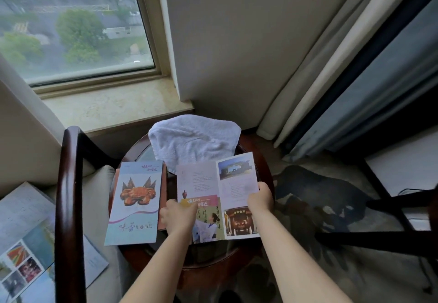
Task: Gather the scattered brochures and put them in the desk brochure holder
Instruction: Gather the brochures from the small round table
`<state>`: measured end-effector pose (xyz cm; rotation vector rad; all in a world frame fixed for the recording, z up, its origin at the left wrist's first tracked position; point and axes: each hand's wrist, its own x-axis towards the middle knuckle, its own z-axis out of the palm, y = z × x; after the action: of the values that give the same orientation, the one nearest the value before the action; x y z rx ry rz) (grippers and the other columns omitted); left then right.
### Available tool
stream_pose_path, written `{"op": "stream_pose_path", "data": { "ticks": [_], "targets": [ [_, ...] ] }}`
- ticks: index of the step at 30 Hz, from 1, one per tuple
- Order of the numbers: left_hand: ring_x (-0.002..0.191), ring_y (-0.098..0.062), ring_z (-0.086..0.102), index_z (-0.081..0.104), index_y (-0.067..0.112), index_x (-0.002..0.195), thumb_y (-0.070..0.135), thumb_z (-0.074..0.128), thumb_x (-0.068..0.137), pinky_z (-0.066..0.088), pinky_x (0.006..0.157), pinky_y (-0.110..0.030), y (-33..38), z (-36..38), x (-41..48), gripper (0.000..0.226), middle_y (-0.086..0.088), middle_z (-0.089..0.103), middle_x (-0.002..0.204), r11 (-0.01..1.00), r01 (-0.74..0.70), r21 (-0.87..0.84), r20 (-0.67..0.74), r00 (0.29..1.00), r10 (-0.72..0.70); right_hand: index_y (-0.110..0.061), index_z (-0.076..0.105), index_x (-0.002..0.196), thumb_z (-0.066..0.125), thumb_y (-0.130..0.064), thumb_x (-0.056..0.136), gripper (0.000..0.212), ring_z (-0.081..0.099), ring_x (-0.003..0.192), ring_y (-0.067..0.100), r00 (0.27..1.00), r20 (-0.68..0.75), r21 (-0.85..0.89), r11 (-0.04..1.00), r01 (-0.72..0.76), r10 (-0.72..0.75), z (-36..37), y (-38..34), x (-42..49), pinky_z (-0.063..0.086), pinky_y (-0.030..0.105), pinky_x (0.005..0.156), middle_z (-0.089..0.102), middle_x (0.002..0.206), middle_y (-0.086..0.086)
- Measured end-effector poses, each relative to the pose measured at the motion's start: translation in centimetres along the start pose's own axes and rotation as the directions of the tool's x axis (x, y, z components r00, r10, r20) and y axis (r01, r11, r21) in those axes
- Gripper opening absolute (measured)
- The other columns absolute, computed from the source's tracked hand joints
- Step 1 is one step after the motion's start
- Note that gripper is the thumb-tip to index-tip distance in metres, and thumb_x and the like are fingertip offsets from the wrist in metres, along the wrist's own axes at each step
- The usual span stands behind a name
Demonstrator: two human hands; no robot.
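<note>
**Open brochure could slip off the little round table**

A small round wooden table [265, 160] stands in a corner by a window [78, 25], with a white towel [194, 139] at its far edge. An open brochure [218, 196] lies at the right edge. The left hand [179, 215] presses on its lower left page. The right hand [260, 198] pinches its right page. A crab brochure [135, 203] lies at the left edge and hangs over the near rim. More brochures [28, 243] sit on the chair seat to the left.

No holder shows here. The open one may bend or tear if it is pulled while still unfolded. The crab one may fall if bumped.
</note>
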<state>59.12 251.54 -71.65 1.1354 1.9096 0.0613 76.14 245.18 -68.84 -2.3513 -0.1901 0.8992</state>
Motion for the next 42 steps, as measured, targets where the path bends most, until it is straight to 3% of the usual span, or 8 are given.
{"op": "stream_pose_path", "data": {
  "ticks": [4, 9, 15, 21, 25, 30, 35, 42],
  "targets": [
    [0.115, -0.035, 0.053, 0.046, 0.003, 0.133, 0.037, 0.078, 0.072, 0.045, 0.089, -0.04, -0.5, 0.5, 0.7, 0.077, -0.018, 0.051, 0.131, 0.993, 0.068, -0.097, 0.076, 0.995, -0.061, -0.015, 0.056, 0.094, 0.051, -0.022, 0.097, 0.009, 0.059, 0.076, 0.014, 0.996, 0.076, 0.105, 0.993, -0.059, 0.051, -0.4, 1.3, 1.0, 0.044, 0.024, 0.058, 0.06, 0.091, 0.001],
    [0.084, -0.022, 0.062, 0.061, 0.021, 0.074, 0.034, 0.079, 0.067, 0.05, 0.066, -0.032, -0.7, 0.6, -0.4, 0.023, -0.001, 0.064, 0.082, 0.987, -0.018, -0.162, 0.149, 0.988, 0.043, -0.019, 0.055, 0.085, 0.048, -0.017, 0.098, 0.015, 0.061, 0.076, 0.015, 0.993, 0.072, 0.161, 0.981, -0.105, 0.095, -0.8, 3.3, 2.0, 0.046, 0.025, 0.056, 0.061, 0.088, 0.001],
    [0.079, -0.001, 0.063, 0.061, 0.032, 0.087, 0.031, 0.074, 0.073, 0.05, 0.069, -0.025, 0.6, 2.0, -4.8, 0.02, 0.013, 0.066, 0.085, 0.883, -0.42, -0.211, 0.186, 0.869, 0.458, -0.012, 0.069, 0.095, 0.046, 0.003, 0.084, 0.03, 0.063, 0.091, 0.029, 0.996, 0.085, -0.021, 1.0, -0.015, 0.017, 0.7, 4.1, 1.9, 0.049, 0.027, 0.073, 0.066, 0.1, 0.01],
    [0.111, -0.009, 0.056, 0.064, 0.024, 0.118, 0.055, 0.039, 0.092, 0.044, 0.095, -0.03, 1.5, 6.5, -6.1, 0.047, 0.009, 0.062, 0.121, 0.807, -0.579, 0.114, 0.515, 0.729, 0.45, -0.016, 0.059, 0.124, 0.047, -0.019, 0.095, 0.031, 0.058, 0.088, 0.017, 0.998, 0.048, -0.104, 0.994, -0.031, 0.036, 1.3, 4.7, 1.9, 0.048, 0.031, 0.08, 0.054, 0.113, -0.001],
    [0.115, -0.015, 0.055, 0.065, 0.02, 0.118, 0.03, 0.047, 0.093, 0.043, 0.094, -0.025, 0.7, 7.1, -5.0, 0.032, 0.004, 0.06, 0.125, 0.73, -0.651, 0.207, 0.435, 0.73, 0.527, -0.019, 0.053, 0.132, 0.041, -0.012, 0.098, 0.037, 0.056, 0.114, 0.027, 1.0, 0.016, -0.241, 0.97, 0.0, 0.003, 0.4, 5.7, 1.9, 0.049, 0.039, 0.094, 0.048, 0.134, 0.007],
    [0.108, -0.027, 0.055, 0.056, 0.013, 0.116, 0.016, 0.064, 0.083, 0.049, 0.086, -0.034, -0.7, 6.1, -3.8, 0.034, -0.007, 0.054, 0.119, 0.917, -0.37, 0.152, 0.015, 0.928, 0.372, -0.018, 0.052, 0.124, 0.05, -0.015, 0.096, 0.028, 0.06, 0.112, 0.025, 0.995, 0.074, -0.228, 0.973, -0.044, 0.062, 0.7, 6.2, 1.4, 0.054, 0.036, 0.086, 0.056, 0.128, 0.005],
    [0.097, -0.025, 0.062, 0.06, 0.012, 0.114, 0.025, 0.071, 0.077, 0.054, 0.082, -0.041, -1.2, 5.4, -3.0, 0.04, -0.007, 0.064, 0.108, 0.973, -0.213, 0.084, 0.117, 0.972, 0.203, -0.022, 0.044, 0.099, 0.056, -0.014, 0.091, 0.016, 0.062, 0.087, 0.019, 0.984, 0.082, -0.2, 0.97, -0.141, 0.16, 1.9, 7.1, 0.1, 0.052, 0.026, 0.058, 0.061, 0.111, 0.003],
    [0.096, -0.027, 0.06, 0.065, 0.008, 0.107, 0.009, 0.053, 0.091, 0.05, 0.08, -0.038, -2.1, 1.2, -2.1, 0.02, -0.011, 0.064, 0.105, 0.95, -0.309, 0.048, 0.011, 0.951, 0.309, -0.012, 0.041, 0.076, 0.051, 0.0, 0.078, 0.016, 0.047, 0.075, 0.023, 0.909, 0.308, -0.083, 0.959, -0.269, 0.282, 5.6, 6.9, -3.3, 0.046, 0.032, 0.066, 0.047, 0.084, 0.009]
  ]
}}
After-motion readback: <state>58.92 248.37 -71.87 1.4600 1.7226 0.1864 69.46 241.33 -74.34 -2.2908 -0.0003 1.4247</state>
